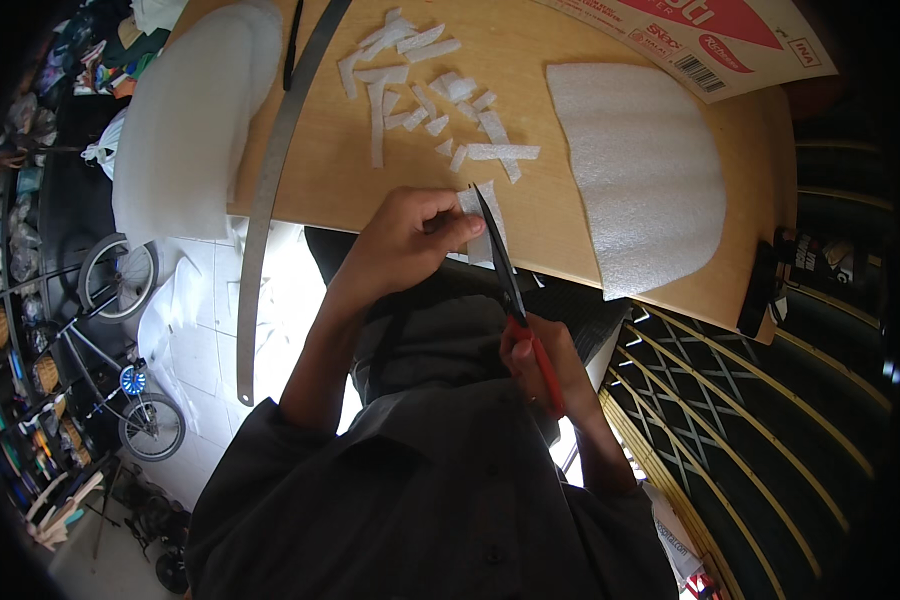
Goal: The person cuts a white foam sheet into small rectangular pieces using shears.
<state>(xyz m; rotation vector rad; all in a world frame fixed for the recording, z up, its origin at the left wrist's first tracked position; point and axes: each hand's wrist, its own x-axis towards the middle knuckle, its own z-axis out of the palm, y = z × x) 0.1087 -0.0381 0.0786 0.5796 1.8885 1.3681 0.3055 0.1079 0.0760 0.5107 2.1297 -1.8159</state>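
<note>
Between the thumb and fingers of my left hand (410, 240) is a small piece of white foam sheet (488, 215), held at the table's near edge. My right hand (550, 360) grips a pair of scissors (513, 290) by its red handles. The dark blades point away from me and lie against the foam piece; whether they are parted is hard to make out. Beyond my hands, several cut foam strips and scraps (388, 75) lie scattered on the wooden table (320, 180). A larger foam sheet (650, 180) rests flat to the right, overhanging the near edge.
A long steel ruler (260, 220) crosses the table's left side and sticks out past its edge. Stacked foam sheets (185, 130) lie at the left. A printed cardboard piece (720, 40) is at the far right. A bicycle (120, 350) stands on the floor at left, a folding metal gate (730, 400) at right.
</note>
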